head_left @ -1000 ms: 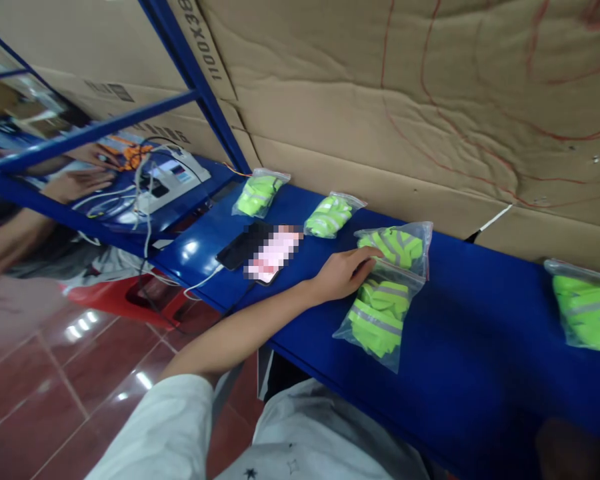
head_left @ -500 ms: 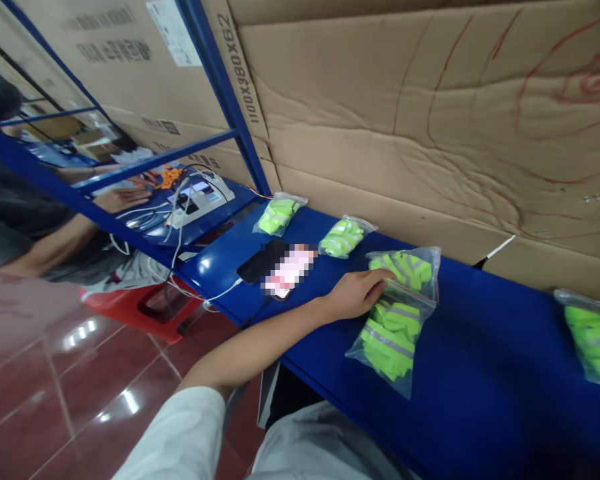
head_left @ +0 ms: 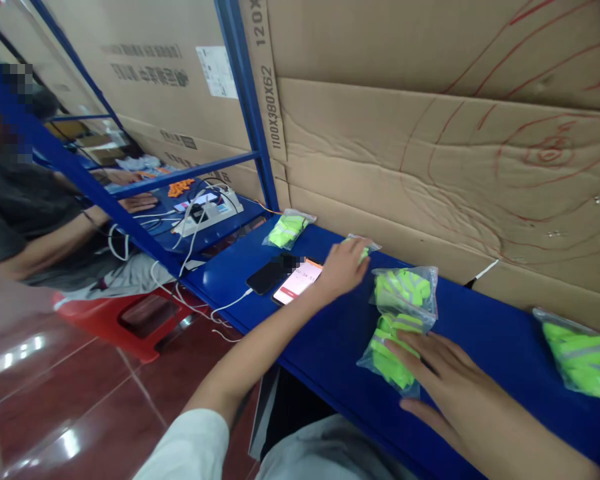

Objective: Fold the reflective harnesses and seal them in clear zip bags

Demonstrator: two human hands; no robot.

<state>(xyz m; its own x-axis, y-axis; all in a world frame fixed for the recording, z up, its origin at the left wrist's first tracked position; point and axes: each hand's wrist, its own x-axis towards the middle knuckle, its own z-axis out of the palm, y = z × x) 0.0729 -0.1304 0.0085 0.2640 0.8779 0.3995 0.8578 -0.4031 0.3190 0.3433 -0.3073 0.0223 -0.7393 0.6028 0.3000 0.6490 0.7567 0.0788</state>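
Observation:
My left hand point(head_left: 344, 268) lies over a clear bag of yellow-green strap point(head_left: 364, 255) near the cardboard; its fingers curl over the bag and partly hide it. My right hand point(head_left: 443, 373), fingers spread, is over the right side of the nearest bag point(head_left: 393, 353), which holds the same yellow-green material with grey stripes. Just behind that one lies another such bag point(head_left: 405, 288), their edges overlapping. A further bag point(head_left: 289, 229) sits at the back left, and one more point(head_left: 580, 353) at the far right.
On the blue table point(head_left: 325, 340) lie a black phone point(head_left: 267, 275) with a white cable and a lit phone point(head_left: 296, 283). Cardboard point(head_left: 355, 160) stands behind. Left, past a blue frame point(head_left: 185, 175), a person's hands are near orange items point(head_left: 181, 187) and a power strip point(head_left: 210, 217).
My left hand has moved from the middle bags to the bag farther left. My right hand has come into view over the nearest bag. The camera view has shifted.

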